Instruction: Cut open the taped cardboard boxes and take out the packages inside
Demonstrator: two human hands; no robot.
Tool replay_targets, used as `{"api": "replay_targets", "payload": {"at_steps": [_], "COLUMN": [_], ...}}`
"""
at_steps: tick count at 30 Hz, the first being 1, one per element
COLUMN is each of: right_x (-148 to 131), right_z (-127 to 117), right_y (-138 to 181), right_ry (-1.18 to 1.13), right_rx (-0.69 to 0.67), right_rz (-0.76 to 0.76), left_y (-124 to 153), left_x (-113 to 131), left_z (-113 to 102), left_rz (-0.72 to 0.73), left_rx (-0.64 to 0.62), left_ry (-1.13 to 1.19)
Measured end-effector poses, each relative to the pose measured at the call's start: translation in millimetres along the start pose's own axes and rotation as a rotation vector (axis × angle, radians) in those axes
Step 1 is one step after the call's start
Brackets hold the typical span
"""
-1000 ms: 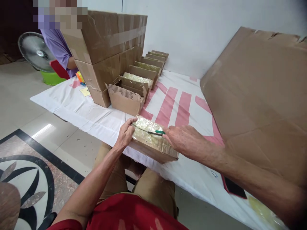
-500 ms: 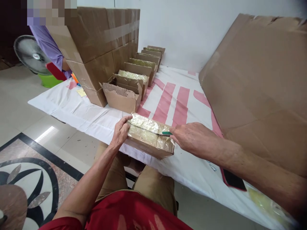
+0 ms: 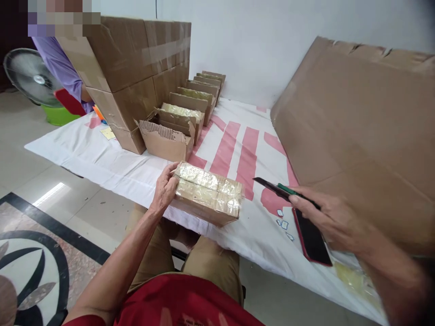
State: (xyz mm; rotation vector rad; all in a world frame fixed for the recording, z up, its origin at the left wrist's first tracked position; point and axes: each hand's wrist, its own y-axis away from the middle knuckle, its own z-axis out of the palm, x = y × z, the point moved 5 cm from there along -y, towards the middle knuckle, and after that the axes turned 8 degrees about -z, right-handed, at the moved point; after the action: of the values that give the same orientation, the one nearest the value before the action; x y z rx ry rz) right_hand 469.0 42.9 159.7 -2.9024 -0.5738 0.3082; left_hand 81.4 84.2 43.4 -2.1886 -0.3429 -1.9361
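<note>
A small cardboard box with shiny clear tape over its top lies at the table's front edge. My left hand grips the box's left end, thumb on the near side and fingers at the far corner. To the right of the box, my right hand is closed round a green and black utility knife. Its dark blade points left toward the box, apart from it. A dark phone with a red edge lies below that hand.
Behind the box runs a row of opened cardboard boxes, beside a tall stack of cartons. A large cardboard sheet leans at right. Small paper pieces lie near the phone. At left are a co-worker's purple sleeve and a fan.
The knife has come off the box's taped top and moved right with my right hand, baring the phone and paper pieces. My left hand keeps hold of the box. The view has shifted slightly.
</note>
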Motion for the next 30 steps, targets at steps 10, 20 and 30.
{"api": "replay_targets", "payload": {"at_steps": [10, 20, 30], "right_x": [-8.7, -72.6, -156.7], "right_z": [145.2, 27.6, 53.9], "right_y": [49.7, -2.6, -52.8], "right_ry": [0.083, -0.516, -0.136], "right_rx": [0.025, 0.203, -0.222], "right_rz": [0.072, -0.070, -0.357], "left_y": [34.6, 43.5, 51.7], "left_x": [12.2, 13.1, 8.4], "left_z": [-20.9, -33.9, -39.0], "left_rz": [0.009, 0.066, 0.391], "left_rx": [-0.004, -0.134, -0.132], "left_ry": [-0.037, 0.066, -0.101]}}
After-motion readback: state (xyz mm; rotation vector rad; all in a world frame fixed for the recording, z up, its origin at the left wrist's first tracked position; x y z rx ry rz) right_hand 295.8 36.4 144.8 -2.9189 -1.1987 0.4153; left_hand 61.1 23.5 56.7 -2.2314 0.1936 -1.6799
